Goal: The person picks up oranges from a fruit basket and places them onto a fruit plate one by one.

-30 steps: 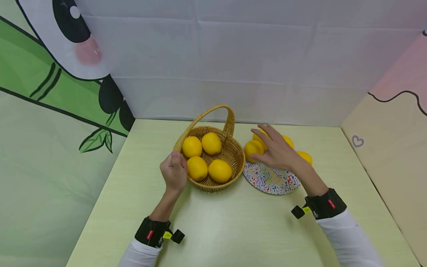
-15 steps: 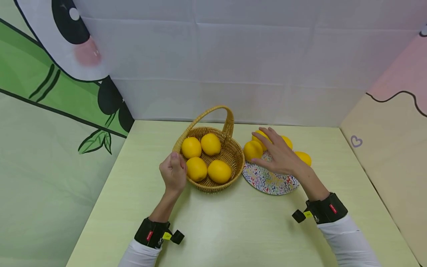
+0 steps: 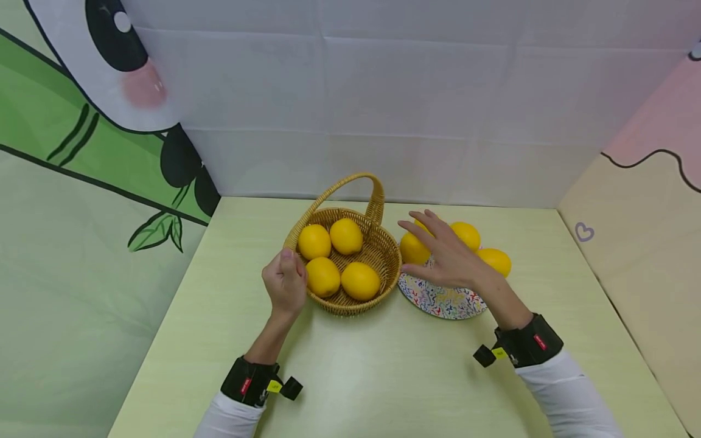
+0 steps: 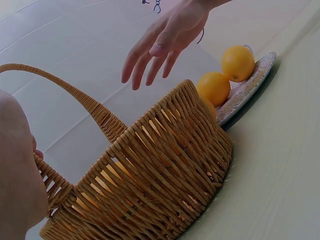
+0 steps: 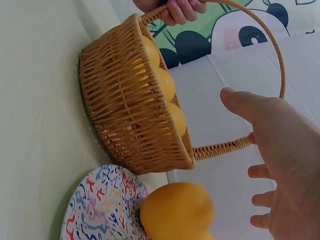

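The wicker basket (image 3: 389, 267) stands on the table with several round yellow-orange fruits (image 3: 360, 281) inside. Its arched handle (image 3: 346, 180) is gripped low on the left side by my left hand (image 3: 286, 283), fingers curled round it. My right hand (image 3: 446, 255) hovers above a plate (image 3: 446, 303) with a colourful squiggle pattern, fingers spread and holding nothing. In the right wrist view, the thumb and fingers of that right hand (image 5: 290, 155) are apart, with a fruit (image 5: 177, 210) on the plate below. Several fruits, one of them a fruit (image 3: 495, 261) at the right rim, lie on the plate, partly hidden by the hand.
The pale table (image 3: 356, 377) ends at a light fabric backdrop (image 3: 411, 109) close behind the basket. Printed side panels, one a cream panel (image 3: 630, 243), border it left and right. Plate and basket stand side by side, nearly touching.
My right hand has shifted slightly left toward the basket, uncovering more of the fruits on the plate's right side. My left hand and the basket have stayed put.
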{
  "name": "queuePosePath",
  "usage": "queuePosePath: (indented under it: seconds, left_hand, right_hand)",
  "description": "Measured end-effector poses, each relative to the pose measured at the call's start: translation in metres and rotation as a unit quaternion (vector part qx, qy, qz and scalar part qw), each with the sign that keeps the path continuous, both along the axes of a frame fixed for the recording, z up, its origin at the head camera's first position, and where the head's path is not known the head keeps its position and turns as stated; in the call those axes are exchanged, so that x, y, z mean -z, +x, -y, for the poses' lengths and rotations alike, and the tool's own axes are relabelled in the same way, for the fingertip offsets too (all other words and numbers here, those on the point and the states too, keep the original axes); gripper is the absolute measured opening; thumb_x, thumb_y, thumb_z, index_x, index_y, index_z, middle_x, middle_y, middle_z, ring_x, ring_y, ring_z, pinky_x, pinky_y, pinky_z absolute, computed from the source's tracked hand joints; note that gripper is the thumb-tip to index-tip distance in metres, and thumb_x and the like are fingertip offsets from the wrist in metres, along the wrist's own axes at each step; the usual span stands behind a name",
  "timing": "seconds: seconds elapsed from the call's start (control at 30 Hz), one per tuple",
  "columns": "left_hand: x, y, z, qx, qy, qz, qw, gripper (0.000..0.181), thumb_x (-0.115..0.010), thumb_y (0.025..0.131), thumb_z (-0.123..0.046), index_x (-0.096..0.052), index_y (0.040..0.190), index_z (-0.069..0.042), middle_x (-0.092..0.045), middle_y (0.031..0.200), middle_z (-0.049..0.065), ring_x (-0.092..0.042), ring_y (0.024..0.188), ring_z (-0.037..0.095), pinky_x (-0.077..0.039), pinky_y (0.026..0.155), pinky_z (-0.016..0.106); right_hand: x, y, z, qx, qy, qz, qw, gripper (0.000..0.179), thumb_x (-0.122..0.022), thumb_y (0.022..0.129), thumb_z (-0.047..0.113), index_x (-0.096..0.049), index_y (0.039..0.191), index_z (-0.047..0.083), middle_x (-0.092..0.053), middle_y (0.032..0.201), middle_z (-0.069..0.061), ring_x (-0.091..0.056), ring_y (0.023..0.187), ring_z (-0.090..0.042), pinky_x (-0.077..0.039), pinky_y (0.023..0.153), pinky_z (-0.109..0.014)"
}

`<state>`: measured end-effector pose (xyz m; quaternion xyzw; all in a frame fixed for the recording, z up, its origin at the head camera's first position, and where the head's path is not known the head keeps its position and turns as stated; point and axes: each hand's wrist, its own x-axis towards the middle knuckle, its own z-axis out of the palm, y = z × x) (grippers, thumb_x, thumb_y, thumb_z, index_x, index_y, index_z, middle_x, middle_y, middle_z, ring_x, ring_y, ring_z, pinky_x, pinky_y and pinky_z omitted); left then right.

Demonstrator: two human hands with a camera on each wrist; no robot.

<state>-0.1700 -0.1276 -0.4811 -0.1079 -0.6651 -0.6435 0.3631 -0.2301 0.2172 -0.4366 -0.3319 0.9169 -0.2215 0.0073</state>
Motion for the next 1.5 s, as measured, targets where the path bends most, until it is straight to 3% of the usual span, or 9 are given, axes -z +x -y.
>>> queuePosePath:
  seconds: [0.4,0.83,1.03,1.3,1.5]
  left_hand:
    - [0.002,-0.001,0.001,-0.003,-0.004,0.001,1.0000,0.063,-0.042,0.119,-0.028,-0.044,0.063,0.002,-0.038,0.052,-0.002,-0.035,0.041,0.005,-0.029,0.037,0.019]
    - [0.000,0.000,-0.001,-0.007,-0.006,0.010,0.9999,0.058,-0.040,0.116,-0.020,-0.044,0.063,0.001,-0.041,0.055,-0.014,-0.036,0.041,0.003,-0.029,0.037,0.019]
    - [0.000,0.001,0.000,-0.010,-0.008,0.012,0.9998,0.059,-0.040,0.117,-0.021,-0.045,0.063,0.002,-0.042,0.055,-0.014,-0.036,0.041,0.003,-0.028,0.037,0.020]
    - [0.002,0.000,0.000,-0.004,-0.004,0.006,1.0000,0.062,-0.041,0.118,-0.026,-0.044,0.063,0.002,-0.041,0.054,-0.012,-0.036,0.041,0.004,-0.028,0.036,0.020]
    - [0.002,0.000,0.000,-0.005,-0.004,0.007,1.0000,0.064,-0.042,0.119,-0.029,-0.044,0.063,0.001,-0.042,0.054,-0.012,-0.037,0.041,0.004,-0.030,0.037,0.019]
  right_hand:
    - [-0.005,0.005,0.035,-0.063,0.007,-0.001,0.9980,0.091,-0.078,0.102,0.059,-0.037,0.177,0.027,-0.029,0.186,-0.016,-0.018,0.175,-0.052,-0.020,0.138,-0.078]
    - [-0.007,0.008,0.072,-0.114,0.031,-0.017,0.9928,0.089,-0.073,0.103,0.062,-0.040,0.176,0.023,-0.029,0.186,-0.017,-0.019,0.175,-0.053,-0.020,0.141,-0.073]
    - [-0.005,0.009,0.086,-0.137,0.045,-0.028,0.9892,0.086,-0.070,0.104,0.066,-0.043,0.174,0.023,-0.031,0.185,-0.018,-0.022,0.174,-0.051,-0.022,0.141,-0.071]
    - [-0.003,0.010,0.098,-0.146,0.066,-0.030,0.9866,0.085,-0.068,0.104,0.067,-0.044,0.174,0.024,-0.035,0.184,-0.018,-0.027,0.172,-0.053,-0.025,0.139,-0.075]
    - [-0.001,0.011,0.101,-0.144,0.094,0.003,0.9851,0.083,-0.068,0.105,0.065,-0.046,0.172,0.022,-0.039,0.182,-0.016,-0.036,0.170,-0.046,-0.033,0.138,-0.069]
